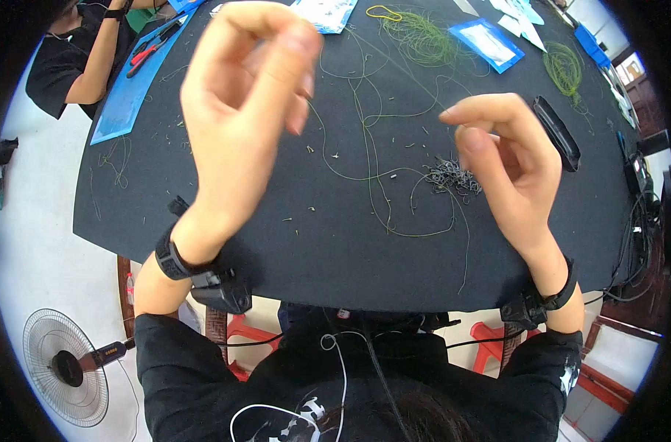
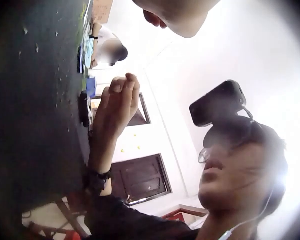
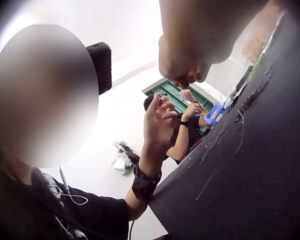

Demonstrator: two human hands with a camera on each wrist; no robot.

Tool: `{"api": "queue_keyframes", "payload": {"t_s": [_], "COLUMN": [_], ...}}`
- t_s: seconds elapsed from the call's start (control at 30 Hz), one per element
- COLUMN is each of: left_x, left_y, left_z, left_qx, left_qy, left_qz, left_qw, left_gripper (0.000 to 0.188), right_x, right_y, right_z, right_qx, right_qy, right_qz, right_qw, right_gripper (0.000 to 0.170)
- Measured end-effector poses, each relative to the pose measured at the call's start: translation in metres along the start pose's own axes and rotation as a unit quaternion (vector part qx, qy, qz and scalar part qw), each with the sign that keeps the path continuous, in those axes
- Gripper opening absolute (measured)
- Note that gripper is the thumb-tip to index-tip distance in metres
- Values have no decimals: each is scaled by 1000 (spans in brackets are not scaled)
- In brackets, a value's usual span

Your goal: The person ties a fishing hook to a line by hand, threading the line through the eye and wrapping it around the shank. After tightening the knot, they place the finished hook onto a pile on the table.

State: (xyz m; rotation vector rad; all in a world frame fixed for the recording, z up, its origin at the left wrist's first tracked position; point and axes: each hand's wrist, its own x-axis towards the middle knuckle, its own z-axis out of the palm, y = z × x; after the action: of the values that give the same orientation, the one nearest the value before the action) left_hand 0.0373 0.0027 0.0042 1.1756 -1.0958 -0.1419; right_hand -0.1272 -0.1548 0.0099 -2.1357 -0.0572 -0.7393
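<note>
Both hands are raised over the black table [image 1: 276, 250]. My left hand [image 1: 236, 110] pinches with thumb and forefinger at the upper left in the head view. Across from it, my right hand [image 1: 516, 166] pinches too, thumb tip close to forefinger. A thin green fishing line [image 1: 402, 66] stretches between the two sets of fingertips; what lies inside each pinch is too small to make out. Below, loose fishing line [image 1: 372, 140] loops over the cloth. Just left of the right hand lies a pile of small dark fish hooks [image 1: 449, 177].
Coils of green line [image 1: 424, 40] and blue-edged packets [image 1: 486, 44] lie toward the far side. A black case [image 1: 556, 132] is right of the right hand. Red-handled pliers [image 1: 147, 55] rest on a blue sheet [image 1: 121, 110] beside another person [image 1: 92, 66]. Small line clippings are scattered about.
</note>
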Motion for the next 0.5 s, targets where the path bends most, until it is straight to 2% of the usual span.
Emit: {"api": "queue_keyframes", "payload": {"t_s": [0.03, 0.17, 0.3, 0.37, 0.5], "left_x": [4, 15, 18, 19, 23], "left_y": [-2, -7, -11, -11, -13], "left_z": [2, -12, -16, -14, -17], "left_qx": [22, 7, -9, -18, -15], "left_qy": [53, 102, 99, 105, 119], "left_qz": [13, 37, 46, 46, 48], "left_qw": [998, 994, 994, 993, 992], "left_gripper": [16, 16, 16, 16, 16], "right_x": [0, 3, 5, 7, 7], "right_y": [3, 11, 9, 9, 19], "right_z": [-1, 0, -4, -10, -4], "right_qx": [51, 63, 93, 107, 132], "right_qy": [5, -44, -65, -108, -66], "right_qz": [47, 68, 121, 170, 148], "right_qw": [998, 995, 986, 974, 978], "right_gripper": [10, 11, 12, 15, 19]}}
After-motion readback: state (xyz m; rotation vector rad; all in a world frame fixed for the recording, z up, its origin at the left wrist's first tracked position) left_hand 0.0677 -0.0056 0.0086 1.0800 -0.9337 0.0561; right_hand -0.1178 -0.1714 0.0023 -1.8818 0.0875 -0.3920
